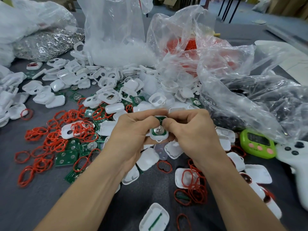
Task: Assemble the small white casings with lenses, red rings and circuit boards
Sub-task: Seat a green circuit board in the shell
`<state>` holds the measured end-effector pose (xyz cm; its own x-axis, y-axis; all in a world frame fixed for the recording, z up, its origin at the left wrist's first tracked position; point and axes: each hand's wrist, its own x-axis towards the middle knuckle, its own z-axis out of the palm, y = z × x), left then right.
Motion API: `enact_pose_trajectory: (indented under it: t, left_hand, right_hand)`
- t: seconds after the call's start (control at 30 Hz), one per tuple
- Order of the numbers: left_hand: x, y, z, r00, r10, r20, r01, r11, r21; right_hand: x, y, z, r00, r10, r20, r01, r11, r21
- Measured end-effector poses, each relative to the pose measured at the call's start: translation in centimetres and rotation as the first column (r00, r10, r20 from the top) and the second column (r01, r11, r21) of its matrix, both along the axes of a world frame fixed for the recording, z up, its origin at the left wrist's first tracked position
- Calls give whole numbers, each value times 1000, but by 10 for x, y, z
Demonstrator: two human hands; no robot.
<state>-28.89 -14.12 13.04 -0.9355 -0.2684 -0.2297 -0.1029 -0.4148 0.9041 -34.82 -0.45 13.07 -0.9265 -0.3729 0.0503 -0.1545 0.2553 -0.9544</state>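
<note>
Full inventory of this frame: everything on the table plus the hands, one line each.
held casing: one, white, centre, between both hands
circuit board: one, green, seated in the held casing
loose casings: many, white, heaped mid-table and left, some near right
red rings: many, red, scattered left and near right
loose boards: several, green, among the rings left of centre
plastic bags: several, clear, across the back and right
silver heap: one, silver, far left
timer: one, green with pink buttons, right
controller: one, white, right edge
table: one, dark grey
left hand: grips the held casing from the left
right hand: grips it from the right
</note>
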Motion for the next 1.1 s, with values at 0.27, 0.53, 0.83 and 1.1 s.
enact_pose_trajectory:
  t: [0.27,0.53,0.83,1.1]
  left_hand:
    - [-1,0,-1,999,32,14,-32,999,13]
    - [0,-3,-2,999,33,3,-33,999,-33]
    - [2,-2,-5,1000,13,-15,-14,997,-76]
    - [-1,-7,-1,998,60,19,-59,998,-25]
  right_hand:
    - [1,-1,0,1000,3,-31,-2,1000,31]
    - [-1,0,4,987,110,114,-107,994,-32]
    - [0,-6,-3,980,52,193,-41,997,-60]
    - [-9,4,8,982,56,180,-39,994,-99]
